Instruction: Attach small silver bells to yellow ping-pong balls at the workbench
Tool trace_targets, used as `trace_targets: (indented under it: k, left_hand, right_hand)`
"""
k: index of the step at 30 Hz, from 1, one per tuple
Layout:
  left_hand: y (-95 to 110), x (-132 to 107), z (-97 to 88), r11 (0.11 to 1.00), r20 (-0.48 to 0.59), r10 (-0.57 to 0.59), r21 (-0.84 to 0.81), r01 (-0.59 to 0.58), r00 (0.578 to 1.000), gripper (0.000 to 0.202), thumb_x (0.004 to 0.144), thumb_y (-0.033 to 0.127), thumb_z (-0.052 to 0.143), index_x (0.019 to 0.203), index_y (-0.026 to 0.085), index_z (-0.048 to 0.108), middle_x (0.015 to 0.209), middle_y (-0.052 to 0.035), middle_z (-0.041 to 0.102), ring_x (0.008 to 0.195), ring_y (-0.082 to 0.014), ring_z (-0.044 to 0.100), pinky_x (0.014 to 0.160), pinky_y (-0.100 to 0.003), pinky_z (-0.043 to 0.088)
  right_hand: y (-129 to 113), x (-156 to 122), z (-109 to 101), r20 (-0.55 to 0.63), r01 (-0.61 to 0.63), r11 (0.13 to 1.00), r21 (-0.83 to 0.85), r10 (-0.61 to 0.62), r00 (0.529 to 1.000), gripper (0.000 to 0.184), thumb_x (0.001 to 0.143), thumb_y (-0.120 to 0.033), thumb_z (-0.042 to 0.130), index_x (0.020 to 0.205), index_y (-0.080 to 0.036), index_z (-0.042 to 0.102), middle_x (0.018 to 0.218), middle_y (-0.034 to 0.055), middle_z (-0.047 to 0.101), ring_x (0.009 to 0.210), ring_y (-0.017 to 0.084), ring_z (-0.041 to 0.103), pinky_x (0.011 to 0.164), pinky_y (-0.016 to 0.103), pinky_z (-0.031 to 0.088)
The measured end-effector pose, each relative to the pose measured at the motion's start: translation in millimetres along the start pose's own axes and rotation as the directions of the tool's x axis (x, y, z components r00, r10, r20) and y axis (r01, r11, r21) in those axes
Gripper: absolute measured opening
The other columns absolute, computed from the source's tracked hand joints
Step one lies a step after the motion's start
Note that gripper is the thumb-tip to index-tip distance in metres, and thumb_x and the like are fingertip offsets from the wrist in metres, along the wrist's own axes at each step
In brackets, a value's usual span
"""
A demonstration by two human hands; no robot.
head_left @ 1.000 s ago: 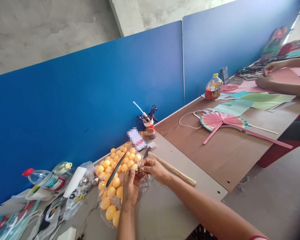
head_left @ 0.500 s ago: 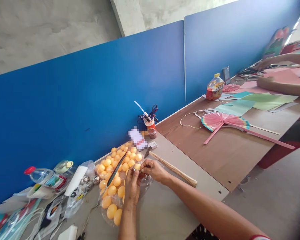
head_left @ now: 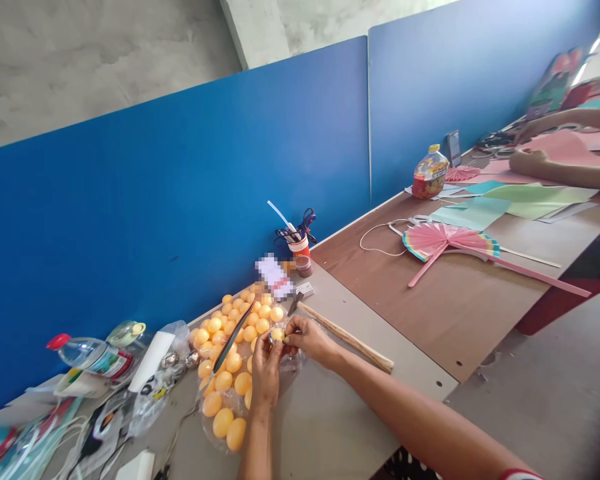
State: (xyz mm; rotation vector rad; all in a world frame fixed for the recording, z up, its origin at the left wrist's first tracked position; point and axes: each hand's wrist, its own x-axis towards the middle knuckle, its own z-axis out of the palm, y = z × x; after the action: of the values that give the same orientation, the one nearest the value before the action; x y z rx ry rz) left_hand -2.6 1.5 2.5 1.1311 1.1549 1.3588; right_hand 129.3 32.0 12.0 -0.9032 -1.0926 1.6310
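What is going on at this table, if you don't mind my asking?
Someone is holding a small, rounded yellow-and-silver piece in their left hand, with the fingers of their right hand at its edge; its details are too small to make out. Round orange balls lie around the left hand, and a wooden-handled hammer lies beyond the right. Farther right, another person's hand rests by pink paper.

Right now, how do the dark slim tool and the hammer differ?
The dark slim tool lies over the bagged orange balls; the hammer lies to their right. The hammer looks clearly longer than the tool. The tool is mostly dark, the hammer's handle pale wood. Neither is held.
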Motion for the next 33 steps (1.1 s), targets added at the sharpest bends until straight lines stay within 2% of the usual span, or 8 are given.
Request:
trace_targets:
  k: [8,14,16,19,21,24,28,33]
  left_hand:
    - [2,-2,2.2,1.0,-0.049,0.017,0.022,-0.016,0.999,0.043,0.073,0.037,0.076,0.109,0.019,0.061,0.104,-0.009,0.069,0.093,-0.023,0.067,0.08,-0.033,0.054]
    - [13,-4,10.5,0.954,0.008,-0.053,-0.295,0.053,0.999,0.032,0.073,0.035,0.076,0.098,0.018,0.067,0.092,-0.0042,0.072,0.075,-0.0157,0.067,0.075,-0.03,0.055]
    - [16,-3,8.7,0.916,0.011,-0.096,-0.389,0.093,0.995,0.028,0.071,0.034,0.078,0.092,0.017,0.068,0.086,-0.0028,0.073,0.07,-0.0139,0.067,0.071,-0.028,0.055]
    - [16,-1,3.6,0.871,-0.017,-0.142,-0.478,0.117,0.99,0.027,0.067,0.032,0.081,0.084,0.016,0.07,0.08,-0.0028,0.074,0.068,-0.0141,0.068,0.07,-0.028,0.057]
    - [16,1,1.0,0.859,-0.045,-0.148,-0.501,0.105,0.988,0.027,0.065,0.032,0.083,0.082,0.016,0.07,0.079,-0.0031,0.074,0.069,-0.0144,0.069,0.071,-0.028,0.057]
    - [16,1,-0.5,0.861,-0.063,-0.141,-0.5,0.091,0.988,0.028,0.063,0.031,0.084,0.081,0.016,0.07,0.078,-0.003,0.073,0.07,-0.0143,0.069,0.07,-0.027,0.057]
    - [19,0,0.5,0.877,-0.024,-0.124,-0.47,0.098,0.992,0.028,0.063,0.026,0.084,0.084,0.016,0.069,0.083,-0.003,0.072,0.071,-0.0137,0.067,0.071,-0.028,0.057]
    - [19,-2,1.0,0.884,-0.005,-0.115,-0.457,0.1,0.993,0.022,0.066,0.027,0.082,0.081,0.016,0.069,0.074,-0.0004,0.068,0.066,-0.0108,0.064,0.068,-0.024,0.055]
  right_hand:
    - [3,1,-1,0.012,0.011,1.0,0.018,-0.011,1.0,0.02,0.064,-0.019,0.069,0.065,-0.019,0.049,0.047,-0.0055,0.056,0.046,0.01,0.05,0.048,0.021,0.036]
    - [-1,8,-10,0.087,-0.029,0.954,0.299,0.003,0.996,0.029,0.058,-0.032,0.075,0.067,-0.019,0.05,0.05,-0.0075,0.051,0.042,0.007,0.043,0.047,0.022,0.034]
    - [-1,11,-15,0.033,0.011,0.968,0.249,-0.02,0.999,0.025,0.061,-0.031,0.072,0.069,-0.018,0.051,0.053,-0.0075,0.05,0.043,0.006,0.041,0.047,0.021,0.031]
    - [2,13,-18,-0.031,0.105,0.993,-0.058,-0.107,0.994,0.011,0.067,-0.023,0.064,0.068,-0.017,0.054,0.057,-0.0055,0.05,0.048,0.008,0.041,0.05,0.022,0.032]
    - [6,11,-16,-0.004,0.166,0.923,-0.348,-0.179,0.984,0.002,0.069,-0.015,0.059,0.07,-0.017,0.058,0.064,-0.0021,0.055,0.057,0.01,0.047,0.056,0.023,0.035]
    - [11,2,-10,0.138,0.258,0.652,-0.713,-0.23,0.963,0.013,0.07,-0.008,0.056,0.076,-0.016,0.063,0.078,0.0032,0.062,0.07,0.014,0.053,0.065,0.025,0.038]
    - [11,-9,-2,0.29,0.316,0.314,-0.895,-0.129,0.948,0.01,0.072,-0.01,0.058,0.078,-0.015,0.064,0.086,0.0086,0.064,0.07,0.017,0.055,0.066,0.029,0.038]
    - [8,-10,0,0.309,0.332,0.269,-0.904,-0.123,0.943,0.008,0.074,-0.01,0.057,0.07,-0.015,0.061,0.078,0.0093,0.064,0.067,0.019,0.056,0.064,0.031,0.037]
